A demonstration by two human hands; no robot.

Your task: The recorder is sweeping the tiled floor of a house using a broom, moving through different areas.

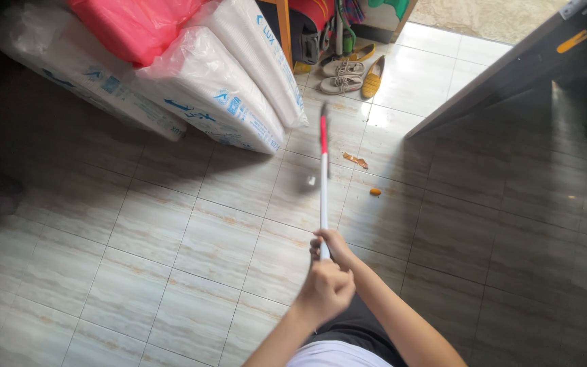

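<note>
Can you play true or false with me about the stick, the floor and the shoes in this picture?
1. Both hands hold the long pole. True: the left hand and right hand both grip it.
2. The pole is all green. False: it is white with a red part.
3. Orange scraps lie on the tiled floor. True.
4. The shoes are on the person's feet. False: they sit on the floor by the doorway.
5. The big wrapped packages hang on a wall. False: they rest on the floor.

I see both forearms bare, angled up toward pole (323, 183). Left hand (325, 291) fisted round pole's near end, knuckles up. Right hand (331, 245) just beyond it on shaft, fingers curled round, wrist straight.
</note>
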